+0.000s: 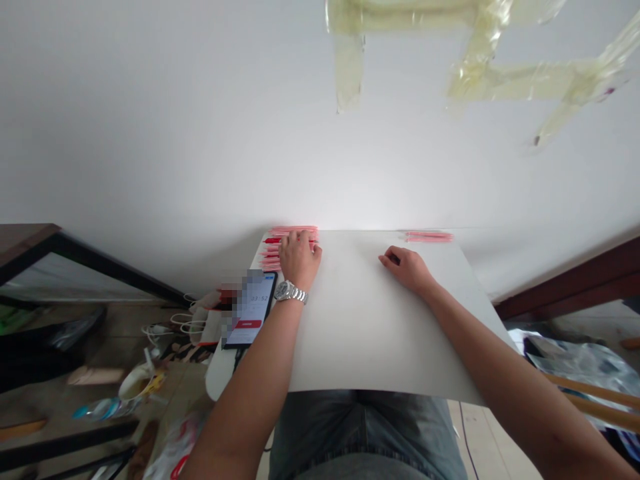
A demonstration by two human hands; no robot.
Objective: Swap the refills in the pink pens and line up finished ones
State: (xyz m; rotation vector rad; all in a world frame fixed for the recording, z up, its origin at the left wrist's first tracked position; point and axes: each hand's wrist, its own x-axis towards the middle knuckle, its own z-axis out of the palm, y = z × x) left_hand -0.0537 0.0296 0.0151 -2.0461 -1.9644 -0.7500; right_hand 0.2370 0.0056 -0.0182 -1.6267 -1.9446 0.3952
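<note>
My left hand (299, 259), with a metal watch on its wrist, lies over a group of thin pink and red sticks (273, 264) at the far left corner of the white table. Its fingers are bent down across a brighter red pen-like stick (273, 241), the thumb apart from them; no firm hold shows. More pink sticks (295, 229) lie along the wall there. On the right, my right hand (407, 267) rests on the tabletop, loosely curled, nothing visible in it. Beyond it lies a smaller row of pink sticks (430, 237).
A phone (253, 313) showing a timer lies at the table's left edge, by my left forearm. The white table (360, 333) meets a wall with yellowed tape (350, 73). Bags, a cup (135, 383) and a bottle (103, 409) are on the floor at left.
</note>
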